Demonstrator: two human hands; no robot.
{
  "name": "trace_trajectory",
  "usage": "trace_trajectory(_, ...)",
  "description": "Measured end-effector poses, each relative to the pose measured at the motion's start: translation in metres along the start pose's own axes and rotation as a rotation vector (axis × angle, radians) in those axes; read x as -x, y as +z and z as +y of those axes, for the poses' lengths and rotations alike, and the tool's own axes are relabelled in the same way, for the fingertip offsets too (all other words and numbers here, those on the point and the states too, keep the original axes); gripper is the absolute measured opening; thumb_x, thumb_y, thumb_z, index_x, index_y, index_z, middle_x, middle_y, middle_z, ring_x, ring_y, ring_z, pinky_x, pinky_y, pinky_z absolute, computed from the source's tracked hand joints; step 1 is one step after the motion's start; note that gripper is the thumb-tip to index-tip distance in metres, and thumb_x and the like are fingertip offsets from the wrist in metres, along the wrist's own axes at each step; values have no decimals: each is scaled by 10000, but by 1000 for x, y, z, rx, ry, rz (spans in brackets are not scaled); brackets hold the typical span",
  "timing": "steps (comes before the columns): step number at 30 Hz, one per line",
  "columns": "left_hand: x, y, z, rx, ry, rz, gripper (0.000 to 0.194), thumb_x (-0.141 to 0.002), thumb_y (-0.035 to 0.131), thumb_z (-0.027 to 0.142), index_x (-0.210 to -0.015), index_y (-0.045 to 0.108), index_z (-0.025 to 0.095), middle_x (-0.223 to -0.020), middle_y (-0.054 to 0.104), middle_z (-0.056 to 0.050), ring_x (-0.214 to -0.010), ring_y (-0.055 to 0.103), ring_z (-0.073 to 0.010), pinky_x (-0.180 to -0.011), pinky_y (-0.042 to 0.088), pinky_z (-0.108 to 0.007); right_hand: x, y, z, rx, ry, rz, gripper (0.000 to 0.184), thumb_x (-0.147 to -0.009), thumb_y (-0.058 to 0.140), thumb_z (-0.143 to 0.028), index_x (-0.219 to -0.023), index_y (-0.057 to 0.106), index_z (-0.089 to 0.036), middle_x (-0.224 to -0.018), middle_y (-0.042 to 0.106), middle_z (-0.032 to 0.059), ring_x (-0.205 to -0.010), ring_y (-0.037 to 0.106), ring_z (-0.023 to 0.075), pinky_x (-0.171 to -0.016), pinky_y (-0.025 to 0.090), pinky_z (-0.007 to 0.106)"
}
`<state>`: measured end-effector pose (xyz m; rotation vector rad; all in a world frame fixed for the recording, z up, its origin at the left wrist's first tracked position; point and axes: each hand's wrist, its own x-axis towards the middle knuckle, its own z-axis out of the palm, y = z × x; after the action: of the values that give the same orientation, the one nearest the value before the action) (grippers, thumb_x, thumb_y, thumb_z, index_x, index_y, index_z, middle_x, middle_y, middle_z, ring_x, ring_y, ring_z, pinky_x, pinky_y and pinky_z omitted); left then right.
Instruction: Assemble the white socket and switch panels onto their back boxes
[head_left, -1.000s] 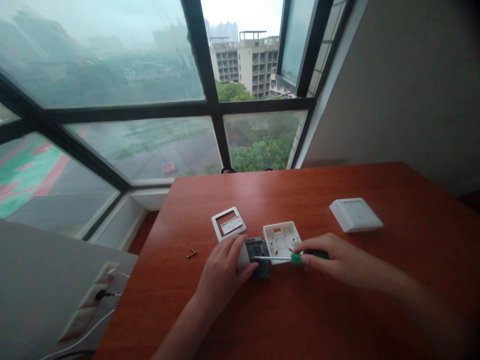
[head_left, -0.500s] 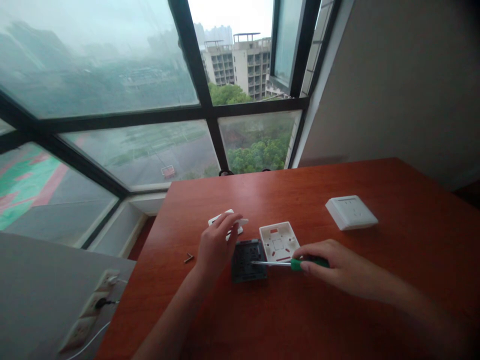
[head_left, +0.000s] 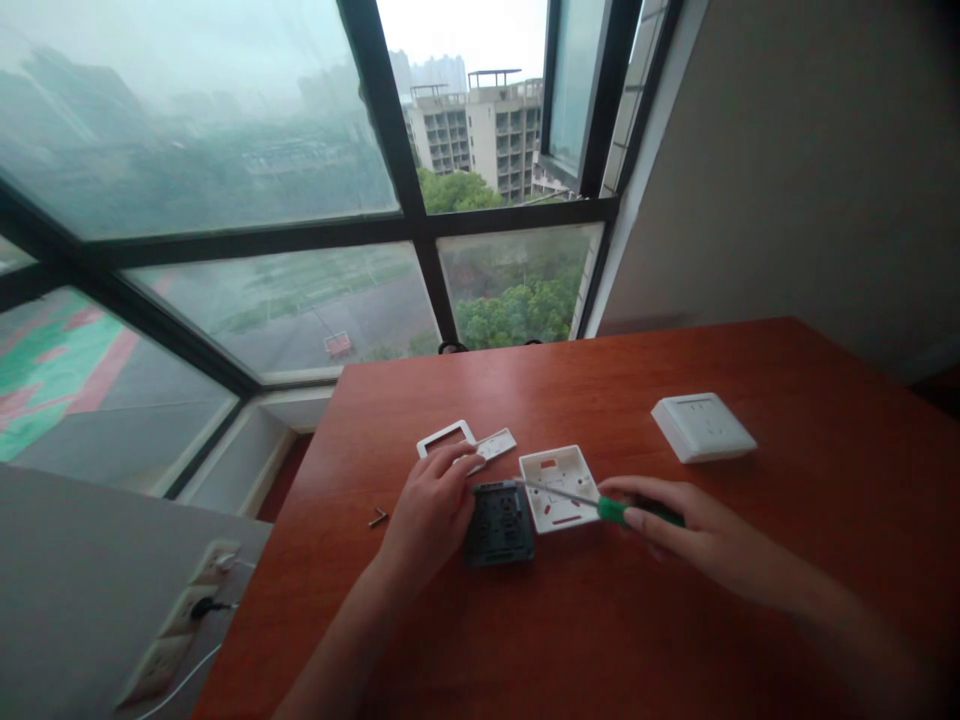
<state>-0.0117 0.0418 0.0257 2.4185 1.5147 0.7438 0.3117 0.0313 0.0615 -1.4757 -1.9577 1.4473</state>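
My left hand (head_left: pixel 435 500) is curled over the white cover frame (head_left: pixel 448 434), with its fingertips at the near end of a small white socket panel (head_left: pixel 496 444). Part of the frame is hidden beneath those fingers. Just right of that hand lies a dark grey socket module (head_left: pixel 501 525), its inner side up. In my right hand (head_left: pixel 667 515) is a screwdriver (head_left: pixel 611 510) with a green handle. Its shaft crosses above the open white back box (head_left: pixel 559 488), and the tip points left near the module's top edge.
Two or so small screws (head_left: pixel 377 517) lie left of my left hand. An assembled white wall socket (head_left: pixel 703 427) stands on the right of the reddish wooden table (head_left: pixel 570 640). Beyond the table's far edge are windows (head_left: pixel 517 280); wall outlets (head_left: pixel 187 608) with plugs are at lower left.
The screwdriver has lifted off the dark module and shifted up and right, over the back box. My left hand has lowered, and the white panel now shows more fully, flatter and farther right.
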Motion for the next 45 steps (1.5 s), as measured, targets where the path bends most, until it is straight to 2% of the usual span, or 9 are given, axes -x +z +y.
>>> trace_trajectory(3, 11, -1, 12, 13, -18, -87, 371, -880, 577, 197, -1246, 524, 233, -1292, 560, -95, -1198, 525, -264, -1017, 456, -474, -4, 0, 10, -96, 12, 27, 531, -916, 476, -459, -1370, 487, -183, -1060, 674, 82, -823, 622, 200, -751, 496, 325)
trace_trajectory(8, 22, 4, 24, 2, 10, -226, 783, -656, 825, 294, -1342, 447, 266, -1402, 478, -97, -1272, 445, -339, -1052, 412, -539, -30, 11, 22, 9, 41, 247, 392, -876, 519, -431, -1135, 610, -151, -789, 662, 48, -755, 626, 216, -715, 494, 344)
trace_trajectory(16, 26, 2, 20, 29, -53, -173, 764, -613, 801, 181, -1305, 492, 278, -1353, 490, -83, -1228, 478, -320, -1042, 429, -504, -58, 33, 27, -35, -42, 361, 463, -805, 595, -360, -1207, 613, -131, -1165, 680, 141, -1060, 623, 283, -946, 453, 436)
trace_trajectory(21, 18, -4, 21, 102, -81, -28, 719, -650, 804, 241, -1297, 492, 279, -1332, 478, -106, -1200, 503, -320, -1006, 453, -507, -59, 43, 24, -61, -49, 348, 466, -793, 599, -327, -1220, 616, -140, -1172, 685, 126, -1059, 631, 269, -948, 457, 423)
trace_trajectory(27, -4, 5, 41, 185, -14, -91, 811, -607, 848, 290, -1323, 467, 298, -1322, 481, -98, -1194, 492, -321, -1011, 440, -500, -60, 51, 19, -135, -66, 315, 455, -796, 607, -321, -1218, 609, -152, -1181, 674, 109, -1058, 619, 260, -920, 474, 396)
trace_trajectory(30, -13, 15, 51, 194, -11, -121, 858, -580, 861, 278, -1336, 458, 310, -1318, 485, -90, -1189, 481, -326, -1008, 433, -500, -59, 52, 18, -239, -27, 249, 425, -826, 582, -380, -1191, 612, -164, -970, 707, 75, -759, 652, 199, -631, 521, 300)
trace_trajectory(33, -19, 25, 54, 196, -13, -138, 856, -573, 867, 299, -1332, 470, 316, -1296, 501, -89, -1165, 487, -334, -993, 431, -516, -59, 52, 21, -345, 19, 175, 424, -851, 546, -462, -1139, 607, -157, -680, 614, -1, -488, 517, 120, -409, 399, 226)
trace_trajectory(39, -25, 37, 51, 249, -4, -164, 839, -573, 879, 370, -1316, 497, 301, -1289, 504, -91, -1160, 494, -317, -995, 435, -490, -62, 53, 25, -406, -1, 154, 459, -850, 529, -520, -1112, 598, -149, -626, 529, -33, -472, 475, 107, -394, 377, 215)
trace_trajectory(45, -18, 37, 46, 319, 3, -163, 877, -593, 869, 410, -1354, 455, 271, -1350, 469, -124, -1229, 482, -321, -1034, 423, -486, -61, 54, 24, -369, -3, 172, 425, -838, 566, -435, -1143, 600, -141, -596, 525, -39, -466, 464, 112, -402, 378, 223)
